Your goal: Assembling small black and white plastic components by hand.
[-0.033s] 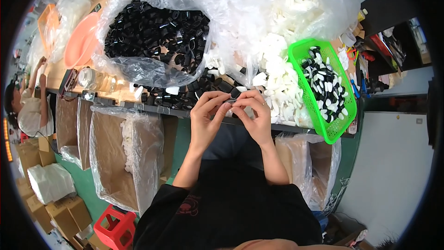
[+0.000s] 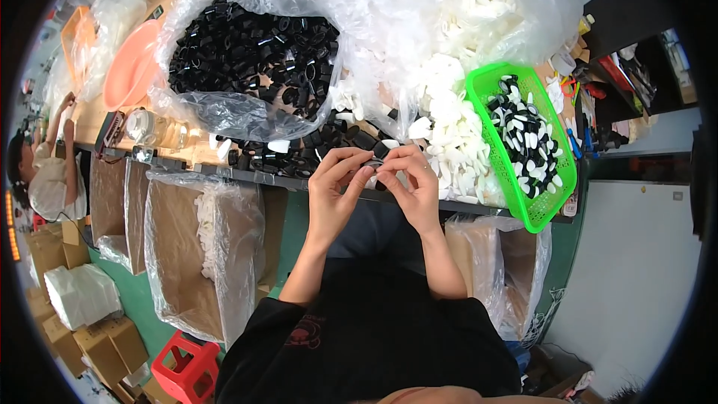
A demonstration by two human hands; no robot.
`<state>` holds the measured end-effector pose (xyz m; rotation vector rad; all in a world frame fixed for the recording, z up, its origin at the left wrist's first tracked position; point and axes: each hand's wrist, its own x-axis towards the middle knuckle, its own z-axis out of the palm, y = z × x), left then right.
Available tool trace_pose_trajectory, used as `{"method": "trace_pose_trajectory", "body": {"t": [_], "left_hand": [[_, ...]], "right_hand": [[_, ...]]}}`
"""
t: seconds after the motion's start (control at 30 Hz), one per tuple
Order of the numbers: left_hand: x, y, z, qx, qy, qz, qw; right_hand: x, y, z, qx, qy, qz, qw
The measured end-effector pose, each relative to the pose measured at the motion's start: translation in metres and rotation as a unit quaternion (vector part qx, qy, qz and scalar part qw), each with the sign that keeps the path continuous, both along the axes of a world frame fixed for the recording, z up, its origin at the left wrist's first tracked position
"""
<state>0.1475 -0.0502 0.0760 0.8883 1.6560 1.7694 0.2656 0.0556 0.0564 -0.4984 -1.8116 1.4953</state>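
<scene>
Glossy black plastic caps (image 2: 254, 52) fill a clear, crinkled plastic bag (image 2: 224, 112), smooth matt white plastic pieces (image 2: 456, 142) lie beside a shiny green plastic basket (image 2: 550, 202), and brown cardboard boxes (image 2: 179, 254) carry thin film liners.

Two clear plastic bags lie open on the desk (image 2: 187, 155): the left bag (image 2: 224, 105) holds black caps, the right bag (image 2: 419, 15) white ones. Brown cardboard boxes (image 2: 105, 344) (plain, stacked) sit on the floor at lower left.
</scene>
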Motion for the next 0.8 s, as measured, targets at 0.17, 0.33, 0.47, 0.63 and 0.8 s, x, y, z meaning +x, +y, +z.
{"method": "trace_pose_trajectory", "body": {"t": [0.17, 0.33, 0.47, 0.63, 0.8], "left_hand": [[0.002, 0.001, -0.002, -0.005, 0.018, 0.007, 1.0], [0.001, -0.001, -0.006, -0.043, 0.13, 0.021, 0.99], [0.008, 0.004, -0.005, -0.016, 0.132, 0.041, 0.99], [0.009, 0.004, -0.007, 0.019, 0.157, 0.064, 0.985], [0.015, 0.007, 0.0, 0.03, 0.252, 0.09, 0.963]], "right_hand": [[-0.006, -0.009, -0.003, -0.113, 0.015, -0.014, 0.993], [-0.002, -0.01, -0.001, -0.203, -0.011, 0.041, 0.978], [-0.002, -0.01, -0.003, -0.244, -0.011, 0.01, 0.97], [-0.003, -0.014, -0.004, -0.228, 0.036, -0.016, 0.973], [-0.001, -0.021, -0.004, -0.188, 0.08, -0.024, 0.979]]}}
